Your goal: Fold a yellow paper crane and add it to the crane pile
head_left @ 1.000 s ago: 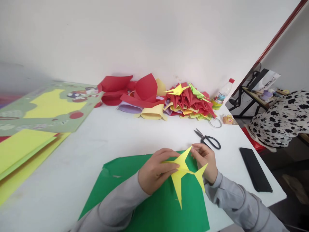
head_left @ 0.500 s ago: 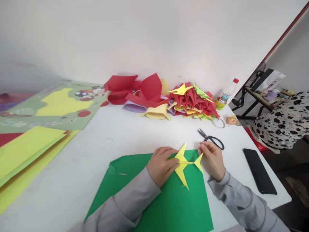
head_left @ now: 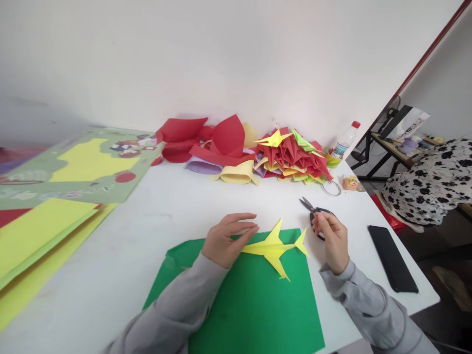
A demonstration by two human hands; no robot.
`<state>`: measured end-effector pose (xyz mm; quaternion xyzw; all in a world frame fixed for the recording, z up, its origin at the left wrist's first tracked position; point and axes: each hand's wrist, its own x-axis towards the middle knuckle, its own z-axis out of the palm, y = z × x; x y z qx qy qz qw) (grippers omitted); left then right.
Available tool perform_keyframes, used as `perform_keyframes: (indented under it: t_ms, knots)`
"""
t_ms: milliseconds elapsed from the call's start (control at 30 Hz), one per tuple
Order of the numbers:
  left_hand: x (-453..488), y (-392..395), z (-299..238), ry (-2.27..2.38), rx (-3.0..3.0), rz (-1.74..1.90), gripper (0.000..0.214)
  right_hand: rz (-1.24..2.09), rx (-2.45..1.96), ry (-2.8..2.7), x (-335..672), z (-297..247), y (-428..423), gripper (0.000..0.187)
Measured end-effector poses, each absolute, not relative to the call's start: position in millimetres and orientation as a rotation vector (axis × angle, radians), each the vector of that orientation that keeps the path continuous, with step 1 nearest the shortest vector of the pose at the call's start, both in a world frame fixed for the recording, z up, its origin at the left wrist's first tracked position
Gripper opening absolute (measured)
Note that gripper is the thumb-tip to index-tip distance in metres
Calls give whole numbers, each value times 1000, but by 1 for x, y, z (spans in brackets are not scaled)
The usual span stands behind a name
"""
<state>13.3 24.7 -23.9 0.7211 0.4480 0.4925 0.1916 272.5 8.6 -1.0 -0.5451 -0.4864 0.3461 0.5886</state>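
Note:
A folded yellow paper airplane (head_left: pixel 273 247), with swept wings and a forked tail, lies on a green sheet of paper (head_left: pixel 258 305). Its nose points left toward my left hand (head_left: pixel 229 242), which is open with thumb and fingers apart beside the nose. To the right of the tail, my right hand (head_left: pixel 332 242) is closed, thumb and fingertips pressed together. Whatever those fingertips hold, if anything, is too small to make out. Behind them lie black-handled scissors (head_left: pixel 307 204), blades pointing up and left, handles partly hidden by the hand.
Along the wall sit red paper pieces (head_left: pixel 228 137), a heap of folded red stars (head_left: pixel 295 157) and a bottle (head_left: pixel 344 141). A tape roll (head_left: pixel 331 188) and wrapped snack (head_left: pixel 350 184) are at right, a black phone (head_left: pixel 393 258) nearer. Coloured sheets (head_left: pixel 47 221) and a green poster (head_left: pixel 136 172) lie left.
My left hand has let go of the paper airplane and moved left, its fingers spreading. My right hand has moved away from the tail to the right, in front of the scissors.

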Motion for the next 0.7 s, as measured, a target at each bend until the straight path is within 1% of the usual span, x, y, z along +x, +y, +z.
perform_keyframes:
  t_ms: [100,233,333,467,600,700]
  knots:
    - [4,32,-26,1299,1990,1352,20,692,-1267,-1228,279,-3,9,28]
    - [-1,37,-33,1153,2225,1108,11,356,-1112,-1739,277,0,4,12]
    - [5,34,-42,1138,2390,954,9,140,-972,-2074,266,3,-3,12]
    - [18,27,-54,1237,2506,856,8,-100,-1037,-2321,255,-1,-8,10]
    - [25,24,-59,1292,2545,784,6,-141,-1137,-2402,255,-8,-4,14]
    - [26,22,-57,1292,2603,828,3,-128,-1164,-2398,257,-7,-5,15]
